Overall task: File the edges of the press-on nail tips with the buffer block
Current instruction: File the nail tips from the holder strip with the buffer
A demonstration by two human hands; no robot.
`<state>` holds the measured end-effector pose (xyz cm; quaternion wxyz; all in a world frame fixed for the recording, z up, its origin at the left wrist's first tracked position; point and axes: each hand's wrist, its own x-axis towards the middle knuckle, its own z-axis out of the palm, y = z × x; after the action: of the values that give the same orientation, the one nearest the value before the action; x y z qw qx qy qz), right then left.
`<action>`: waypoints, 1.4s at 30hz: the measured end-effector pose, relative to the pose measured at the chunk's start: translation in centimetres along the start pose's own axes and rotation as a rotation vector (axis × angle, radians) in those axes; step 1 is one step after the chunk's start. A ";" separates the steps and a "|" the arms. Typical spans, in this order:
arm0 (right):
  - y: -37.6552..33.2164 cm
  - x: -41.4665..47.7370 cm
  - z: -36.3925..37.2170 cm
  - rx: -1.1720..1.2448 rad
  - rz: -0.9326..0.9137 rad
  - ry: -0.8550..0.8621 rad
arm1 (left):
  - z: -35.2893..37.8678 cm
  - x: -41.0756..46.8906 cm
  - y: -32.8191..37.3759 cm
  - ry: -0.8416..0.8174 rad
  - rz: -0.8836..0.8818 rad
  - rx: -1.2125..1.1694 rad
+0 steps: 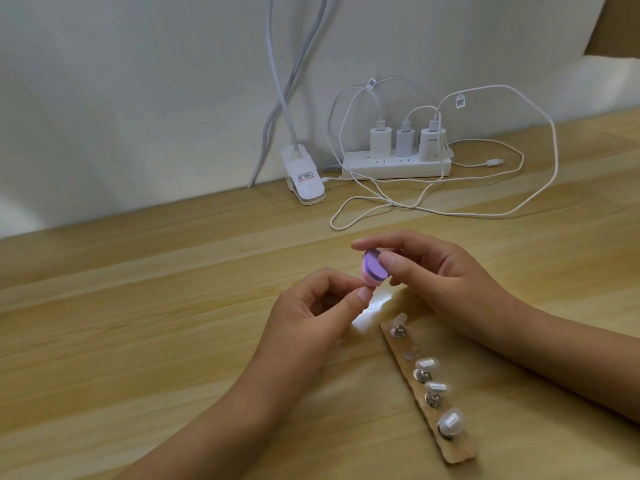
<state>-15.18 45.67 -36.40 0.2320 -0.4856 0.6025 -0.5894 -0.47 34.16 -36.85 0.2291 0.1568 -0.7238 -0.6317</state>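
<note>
A white power strip (394,166) lay on the wooden table (138,306), close to the pale wall (138,81). Three white USB chargers (405,142) stood plugged in it side by side. Thin white cables (519,209) ran from them in wide loops over the table, and one free connector (493,163) rested just right of the strip. Two cables carried small paper tags (460,101). Left of the strip sat a white lamp clip (304,178) with a printed sticker, and its flexible neck (277,81) rose along the wall. A brown cardboard piece (620,26) showed in the top right corner.

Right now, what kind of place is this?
Probably a home craft desk: a light wooden tabletop, a white power strip with chargers, and a wooden strip holding clear nail tips.
</note>
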 end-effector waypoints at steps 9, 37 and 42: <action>0.0 0.0 0.0 0.038 0.016 0.041 | 0.1 0.1 -0.1 0.029 0.007 -0.023; -0.2 0.0 -0.1 0.116 0.021 0.023 | -0.1 0.1 -0.2 0.020 0.007 -0.031; 0.0 0.1 -0.1 0.133 0.030 0.025 | -0.1 0.1 -0.1 0.030 0.001 -0.040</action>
<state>-15.27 45.65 -36.32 0.2649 -0.4527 0.5721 -0.6305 -0.50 34.02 -36.90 0.2433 0.1611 -0.7074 -0.6437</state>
